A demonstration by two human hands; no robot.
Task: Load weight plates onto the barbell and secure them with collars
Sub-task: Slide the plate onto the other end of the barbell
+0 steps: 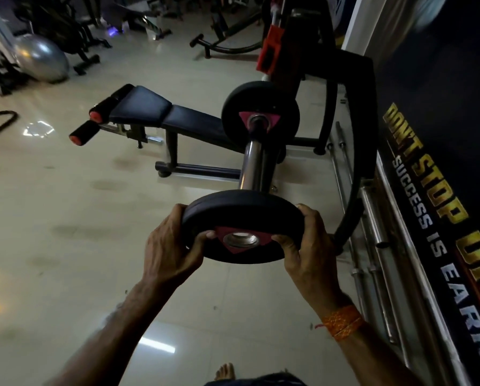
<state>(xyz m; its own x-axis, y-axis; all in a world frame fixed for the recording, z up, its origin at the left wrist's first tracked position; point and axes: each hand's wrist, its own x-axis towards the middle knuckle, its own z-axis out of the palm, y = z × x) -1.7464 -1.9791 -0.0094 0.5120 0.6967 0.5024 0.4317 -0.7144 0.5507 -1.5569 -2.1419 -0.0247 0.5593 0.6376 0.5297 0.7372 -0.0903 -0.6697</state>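
I hold a black weight plate (244,215) with a red triangular label and a steel centre hole at the near end of the barbell sleeve (254,162). My left hand (172,246) grips its left rim, and my right hand (305,246) grips its right rim. The chrome sleeve runs away from me to a second black plate (261,101) with the same red label, sitting further up the bar. The sleeve's tip is hidden behind the plate I hold. No collar is visible.
A black padded bench (155,110) with red-ended rollers stands left of the bar. A black rack frame (356,135) and several spare chrome bars (378,252) lie along the right wall banner. A silver exercise ball (42,58) sits far left. Tiled floor lies below.
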